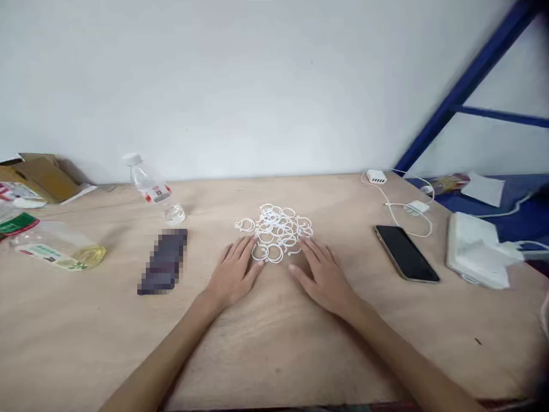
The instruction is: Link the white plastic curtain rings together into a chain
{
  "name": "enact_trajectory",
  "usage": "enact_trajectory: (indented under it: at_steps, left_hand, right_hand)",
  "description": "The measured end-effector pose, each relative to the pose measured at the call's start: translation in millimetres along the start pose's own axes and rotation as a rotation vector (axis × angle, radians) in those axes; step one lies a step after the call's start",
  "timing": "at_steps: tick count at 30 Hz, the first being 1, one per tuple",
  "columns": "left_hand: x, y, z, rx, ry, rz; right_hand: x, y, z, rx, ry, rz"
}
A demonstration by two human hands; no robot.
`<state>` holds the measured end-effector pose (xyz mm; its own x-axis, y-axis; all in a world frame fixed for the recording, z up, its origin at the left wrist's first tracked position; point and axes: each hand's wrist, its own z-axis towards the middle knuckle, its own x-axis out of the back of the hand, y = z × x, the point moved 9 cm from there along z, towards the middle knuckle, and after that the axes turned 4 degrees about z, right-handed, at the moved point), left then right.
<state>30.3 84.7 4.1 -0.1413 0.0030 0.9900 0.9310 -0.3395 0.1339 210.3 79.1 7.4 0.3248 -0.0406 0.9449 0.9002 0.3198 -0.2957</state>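
A loose heap of white rings (277,224) is spread on the middle of the counter (274,355), between and just beyond the two hands. Many rings are overlapped with one another; a few are set at the heap's left edge, and others are laid at its near edge, close to the thumbs.

The left hand (234,272) is placed palm down, released, with its fingers extended toward the left side of the heap. The right hand (325,276) is likewise laid palm down and released, its fingertips brought up to the heap's right edge. Whether any ring is actually touched by either hand cannot be told.

To the left, a dark item (165,262) is masked by coarse blocks and cannot be identified. Behind it a clear bottle (152,189) is stood, topped with a white cap. Farther left, a jug (55,246) is laid on its side, and a carton (47,176) is set near the wall (266,86).

On the right, a phone (406,253) is laid screen up, its screen dark. Behind it a charger (376,176) and a white cable (388,206) are seen; beside it a white box (474,246) is placed.
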Motion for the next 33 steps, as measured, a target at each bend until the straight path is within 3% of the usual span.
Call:
enact_trajectory:
  at_steps: [5,10,17,33]
  left_hand:
    - [-3.3,-6.3,-56.8,-0.051,-0.003,0.081]
    - [-6.9,-2.8,-86.4,-0.107,0.042,0.162]
    - [-3.9,0.7,-85.9,-0.119,0.09,0.155]
    - [-4.3,1.4,-85.8,-0.095,0.08,0.168]
  right_hand:
    - [-9.0,18.1,-54.5,0.03,-0.016,-0.074]
    - [-12.1,22.8,-68.3,0.041,-0.033,-0.135]
    - [-13.3,19.7,-65.3,0.056,-0.034,-0.154]
    - [-12.8,20.0,-65.6,0.044,-0.04,-0.136]
